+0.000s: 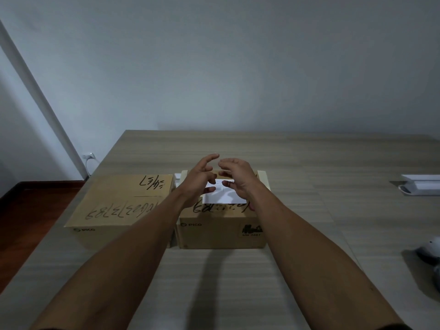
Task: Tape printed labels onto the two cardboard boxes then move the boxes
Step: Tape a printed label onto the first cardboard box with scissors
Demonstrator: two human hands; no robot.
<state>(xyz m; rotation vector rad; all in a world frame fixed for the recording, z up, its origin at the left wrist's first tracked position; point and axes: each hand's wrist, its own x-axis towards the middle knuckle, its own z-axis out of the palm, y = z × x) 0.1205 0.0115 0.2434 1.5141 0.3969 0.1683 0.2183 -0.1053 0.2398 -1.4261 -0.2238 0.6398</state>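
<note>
Hovering over the right-hand cardboard box [220, 225], the person's left hand [198, 179] and right hand [238, 178] face each other with fingertips nearly meeting, fingers loosely curled. Whether a strip of clear tape is stretched between them cannot be told; nothing visible is gripped. A white printed label [226, 197] lies flat on that box's top, beneath the hands, probably placed there so it can be fixed down without being held. The left-hand cardboard box [119, 201] sits just beside it, top bare of any label, handwriting showing, so it seems to await its turn. Both boxes stand side by side near the table's [309, 163] front edge, within easy reach. A white object [421, 184] lies well apart at the far right.
</note>
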